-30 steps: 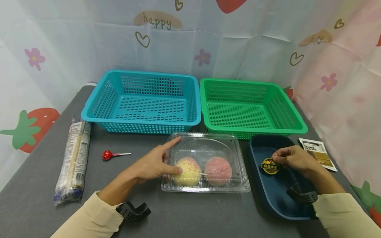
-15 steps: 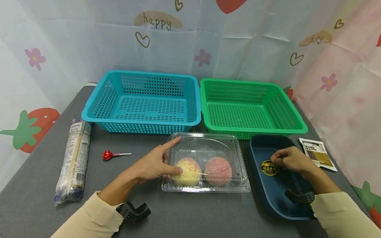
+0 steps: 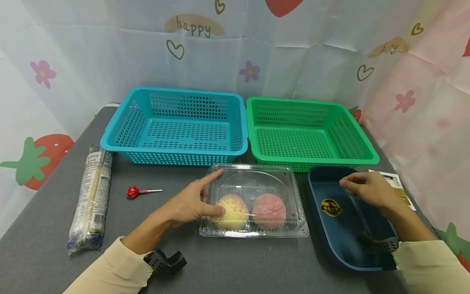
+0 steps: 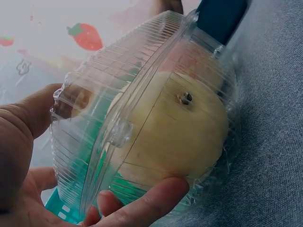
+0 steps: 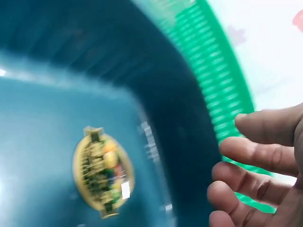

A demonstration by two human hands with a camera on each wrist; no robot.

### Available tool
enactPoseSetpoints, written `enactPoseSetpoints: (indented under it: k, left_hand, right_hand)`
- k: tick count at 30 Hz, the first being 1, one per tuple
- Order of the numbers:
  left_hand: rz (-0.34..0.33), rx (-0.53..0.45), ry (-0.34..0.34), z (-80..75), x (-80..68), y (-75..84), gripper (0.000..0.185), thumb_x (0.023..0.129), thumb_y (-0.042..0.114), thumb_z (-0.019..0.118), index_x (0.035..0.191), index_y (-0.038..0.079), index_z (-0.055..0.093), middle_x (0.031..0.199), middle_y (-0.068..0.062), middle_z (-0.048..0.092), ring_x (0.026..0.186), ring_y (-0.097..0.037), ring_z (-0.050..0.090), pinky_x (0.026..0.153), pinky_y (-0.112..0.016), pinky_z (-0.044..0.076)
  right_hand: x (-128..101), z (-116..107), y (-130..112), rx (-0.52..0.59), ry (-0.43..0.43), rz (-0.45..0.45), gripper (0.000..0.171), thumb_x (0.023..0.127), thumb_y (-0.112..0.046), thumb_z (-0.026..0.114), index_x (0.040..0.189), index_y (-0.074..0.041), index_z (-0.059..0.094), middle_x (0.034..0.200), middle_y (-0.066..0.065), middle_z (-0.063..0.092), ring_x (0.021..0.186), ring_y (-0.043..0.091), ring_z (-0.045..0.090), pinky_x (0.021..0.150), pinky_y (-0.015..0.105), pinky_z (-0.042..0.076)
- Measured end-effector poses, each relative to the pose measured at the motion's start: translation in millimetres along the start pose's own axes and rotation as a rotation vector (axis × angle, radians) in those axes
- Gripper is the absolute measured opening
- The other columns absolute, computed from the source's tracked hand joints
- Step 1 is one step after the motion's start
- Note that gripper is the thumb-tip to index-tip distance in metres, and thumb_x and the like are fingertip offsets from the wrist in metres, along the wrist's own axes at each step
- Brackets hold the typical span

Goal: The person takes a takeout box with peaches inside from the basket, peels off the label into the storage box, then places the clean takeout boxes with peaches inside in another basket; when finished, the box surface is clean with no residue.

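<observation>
My left hand (image 3: 191, 202) holds the left end of a clear plastic clamshell box (image 3: 257, 228), its thumb on the near part and index finger along the far left corner. Inside sit a yellow round fruit (image 3: 231, 213) and a pink one (image 3: 269, 211). In the left wrist view, fingertips press on the plastic beside the yellow fruit (image 4: 180, 132). My right hand (image 3: 372, 190) hovers over a dark blue tub (image 3: 319, 237), holding nothing; the right wrist view shows its fingers loosely bent. A gold-and-black label (image 3: 331, 208) with fruit pictures lies on the tub's floor.
A blue basket (image 3: 183, 156) and a green basket (image 3: 315, 160) stand behind the box and tub. At left lie a long wrapped packet (image 3: 92, 196) and a red lollipop (image 3: 133, 191). A white-and-gold sachet (image 3: 398, 188) is partly hidden behind my right hand.
My right hand has let go of the label and moved up and right from it. The label has shifted slightly left. My left hand and the clear box stay put.
</observation>
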State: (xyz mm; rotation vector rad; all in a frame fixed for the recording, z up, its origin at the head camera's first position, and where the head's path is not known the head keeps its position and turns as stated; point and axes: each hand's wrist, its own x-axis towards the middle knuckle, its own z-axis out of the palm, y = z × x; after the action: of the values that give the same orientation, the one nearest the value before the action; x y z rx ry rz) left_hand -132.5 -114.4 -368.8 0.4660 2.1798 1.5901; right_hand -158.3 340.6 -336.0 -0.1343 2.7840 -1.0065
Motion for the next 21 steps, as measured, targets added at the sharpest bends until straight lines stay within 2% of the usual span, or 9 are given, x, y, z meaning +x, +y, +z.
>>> enactPoseSetpoints:
  k: [6, 7, 10, 13, 17, 21]
  left_hand:
    - [-0.007, -0.015, 0.008, 0.9, -0.2, -0.7, 0.097, 0.077, 0.012, 0.083, 0.154, 0.020, 0.025, 0.079, -0.010, 0.040, 0.061, -0.016, 0.038, 0.050, -0.027, 0.036]
    - [-0.005, -0.017, 0.008, 1.0, -0.1, -1.0, 0.097, 0.077, 0.012, 0.083, 0.155, 0.020, 0.025, 0.078, -0.010, 0.040, 0.061, -0.016, 0.038, 0.049, -0.027, 0.036]
    - [-0.005, -0.026, 0.012, 1.1, -0.1, -0.9, 0.097, 0.076, 0.011, 0.083, 0.154, 0.019, 0.026, 0.076, -0.008, 0.040, 0.060, -0.016, 0.038, 0.049, -0.027, 0.036]
    - [-0.002, -0.024, 0.012, 1.0, -0.1, -1.1, 0.097, 0.076, 0.011, 0.083, 0.154, 0.019, 0.025, 0.077, -0.009, 0.040, 0.060, -0.016, 0.038, 0.049, -0.027, 0.036]
    - [-0.002, -0.017, 0.010, 1.1, 0.1, -1.6, 0.097, 0.077, 0.012, 0.083, 0.154, 0.019, 0.026, 0.081, -0.012, 0.040, 0.062, -0.017, 0.038, 0.051, -0.028, 0.036]
    - [-0.002, -0.017, 0.011, 1.0, -0.2, -2.0, 0.096, 0.077, 0.012, 0.083, 0.154, 0.019, 0.026, 0.083, -0.013, 0.039, 0.063, -0.017, 0.038, 0.051, -0.028, 0.035]
  right_hand:
    - [-7, -19, -19, -0.052, 0.078, -0.016, 0.051, 0.098, -0.038, 0.056, 0.125, 0.005, 0.061, 0.112, 0.025, 0.062, 0.093, 0.039, 0.061, 0.072, 0.045, 0.053]
    - [-9, -22, -22, -0.064, 0.102, -0.031, 0.050, 0.098, -0.037, 0.056, 0.124, 0.005, 0.062, 0.112, 0.026, 0.062, 0.090, 0.037, 0.062, 0.070, 0.044, 0.053]
    - [-11, -31, -30, -0.099, 0.173, -0.089, 0.044, 0.098, -0.034, 0.058, 0.122, 0.003, 0.064, 0.097, 0.021, 0.065, 0.076, 0.026, 0.060, 0.060, 0.037, 0.050]
    - [-10, -39, -33, -0.107, 0.238, -0.153, 0.038, 0.097, -0.028, 0.061, 0.119, 0.003, 0.065, 0.098, 0.015, 0.061, 0.070, 0.016, 0.052, 0.053, 0.028, 0.044]
    - [-7, -48, -34, -0.127, 0.290, -0.169, 0.040, 0.096, -0.029, 0.061, 0.121, 0.002, 0.064, 0.120, 0.014, 0.051, 0.086, 0.018, 0.047, 0.060, 0.026, 0.041]
    - [1, -56, -32, -0.156, 0.327, -0.136, 0.047, 0.096, -0.035, 0.059, 0.125, 0.002, 0.061, 0.129, 0.017, 0.044, 0.101, 0.030, 0.045, 0.067, 0.034, 0.039]
